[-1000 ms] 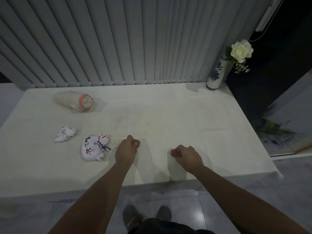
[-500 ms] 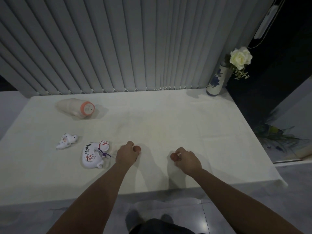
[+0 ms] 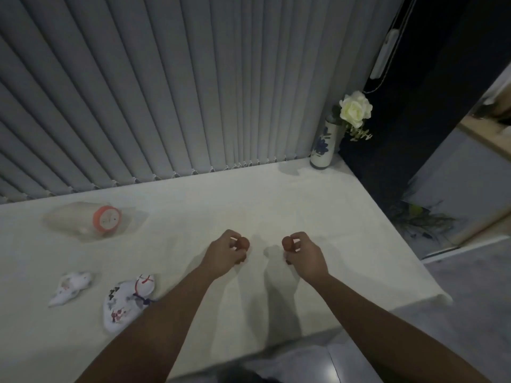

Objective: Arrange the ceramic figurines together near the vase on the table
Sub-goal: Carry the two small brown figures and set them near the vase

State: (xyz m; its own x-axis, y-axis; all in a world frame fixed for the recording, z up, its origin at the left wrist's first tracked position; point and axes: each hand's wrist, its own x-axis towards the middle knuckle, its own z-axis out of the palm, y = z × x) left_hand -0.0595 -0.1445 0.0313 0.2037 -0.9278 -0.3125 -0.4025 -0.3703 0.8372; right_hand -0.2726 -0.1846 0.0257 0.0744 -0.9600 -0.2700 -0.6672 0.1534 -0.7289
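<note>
Both hands [image 3: 225, 251] [image 3: 305, 254] moved forward, fingers each closed on seemingly one red figurine [image 3: 243, 243] [image 3: 287, 242]; two white figurines [image 3: 70, 287] [image 3: 127, 301] remain.

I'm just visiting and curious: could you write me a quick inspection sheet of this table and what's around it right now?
Surface: table under a pale cloth, bare in the middle.
Job's things: two white painted figurines, small and large, lie near left; vase with white rose stands far right corner.
Clutter: pale bottle with orange cap lies on its side, far left.
Grips: left hand and right hand each closed on a small reddish-brown piece; what these are is unclear.
Cables: cord hanging by the blinds.
Surroundings: vertical blinds behind; tiled floor.
</note>
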